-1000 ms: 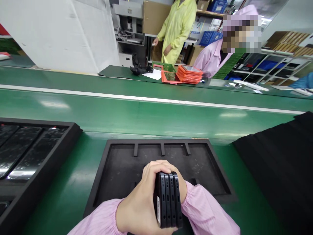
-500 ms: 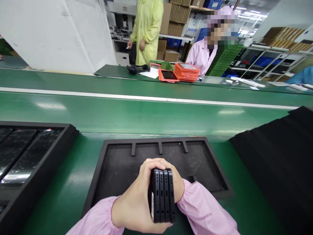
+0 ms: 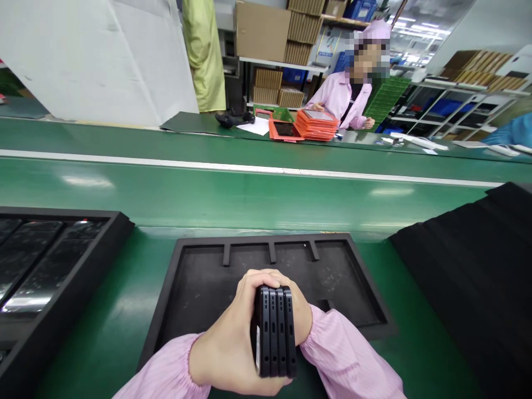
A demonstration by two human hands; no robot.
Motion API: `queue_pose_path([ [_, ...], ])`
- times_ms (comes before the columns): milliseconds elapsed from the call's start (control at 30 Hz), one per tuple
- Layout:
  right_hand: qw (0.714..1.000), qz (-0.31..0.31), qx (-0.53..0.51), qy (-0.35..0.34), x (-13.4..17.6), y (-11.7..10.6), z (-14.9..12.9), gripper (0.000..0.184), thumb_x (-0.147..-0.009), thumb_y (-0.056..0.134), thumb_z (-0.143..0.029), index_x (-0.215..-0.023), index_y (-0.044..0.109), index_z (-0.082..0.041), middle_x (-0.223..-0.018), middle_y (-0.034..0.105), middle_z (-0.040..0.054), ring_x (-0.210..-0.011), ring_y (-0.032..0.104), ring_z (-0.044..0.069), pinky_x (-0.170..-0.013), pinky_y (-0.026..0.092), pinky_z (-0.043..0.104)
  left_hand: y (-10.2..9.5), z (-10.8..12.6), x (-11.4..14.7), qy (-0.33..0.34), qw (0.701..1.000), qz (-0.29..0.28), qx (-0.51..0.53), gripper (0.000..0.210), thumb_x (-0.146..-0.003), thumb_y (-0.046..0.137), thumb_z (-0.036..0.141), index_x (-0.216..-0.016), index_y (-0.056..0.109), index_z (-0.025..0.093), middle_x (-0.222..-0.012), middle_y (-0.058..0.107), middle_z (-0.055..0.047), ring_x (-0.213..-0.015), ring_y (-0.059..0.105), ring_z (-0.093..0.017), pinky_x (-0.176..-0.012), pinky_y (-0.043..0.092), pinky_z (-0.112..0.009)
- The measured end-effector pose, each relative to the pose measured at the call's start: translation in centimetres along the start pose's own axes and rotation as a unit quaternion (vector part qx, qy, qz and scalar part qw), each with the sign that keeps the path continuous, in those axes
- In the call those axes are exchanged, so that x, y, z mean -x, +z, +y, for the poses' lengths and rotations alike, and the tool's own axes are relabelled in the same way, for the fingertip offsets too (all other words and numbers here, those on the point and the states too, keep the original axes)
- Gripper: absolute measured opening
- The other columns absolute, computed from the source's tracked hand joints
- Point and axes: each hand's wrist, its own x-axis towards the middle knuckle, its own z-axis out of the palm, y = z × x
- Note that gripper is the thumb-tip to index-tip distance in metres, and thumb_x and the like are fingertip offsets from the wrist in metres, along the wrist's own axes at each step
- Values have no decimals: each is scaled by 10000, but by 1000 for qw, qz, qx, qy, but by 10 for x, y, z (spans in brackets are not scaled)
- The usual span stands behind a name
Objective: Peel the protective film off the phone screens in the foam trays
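Over on the far side, the yellow-clad person [image 3: 203, 55] has shifted left towards the big white panel [image 3: 103, 55] since half a second ago, and the co-worker in pink [image 3: 343, 91] now shows both hands, one by the pile of orange-edged pieces [image 3: 316, 126]; the wearer's hands have hardly stirred. Glossy green worktop [image 3: 233, 199] runs across the room, with a pale strip [image 3: 249, 167] along it and lamps reflected on its surface. Cardboard boxes [image 3: 264, 30], green crates [image 3: 386, 102] and metal shelving fill the back.

Nearer us, a shallow black tray [image 3: 178, 288] with short ribs lies under and beyond the hands, which cover part of its near side. To the left, another black tray [image 3: 108, 238] holds shiny dark slabs [image 3: 35, 249]; a large black slab-like thing [image 3: 469, 260] leans in at the right.

Four dark phone-like devices [image 3: 275, 332] stand on edge, pressed side by side, above the tray's near part. Left hand [image 3: 233, 338] is clasped round them, a finger hooked over the top; right hand [image 3: 302, 313] grasps them from the other side, most fingertips hidden.
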Motion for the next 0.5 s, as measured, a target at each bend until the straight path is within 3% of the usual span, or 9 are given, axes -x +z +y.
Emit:
queue_pose_path([
  [167,999,34,-12,-27,0,1,-1,470,-768,654,-476,-1097,548,-157,-1052,609,125,-993,626,246,-849,560,395,-2,-4,0,34,999,-4,3,811,-519,782,188,-1188,335,289,-1153,414,-55,-1099,508,-276,-989,423,-490],
  [500,996,67,-6,-50,-1,4,-2,765,-721,688,-560,-1289,400,-137,-1114,583,156,-1046,630,283,-869,560,409,-5,-1,-3,7,998,-19,66,820,-525,759,104,-1204,344,303,-1181,412,-53,-1175,504,-301,-1041,402,-502],
])
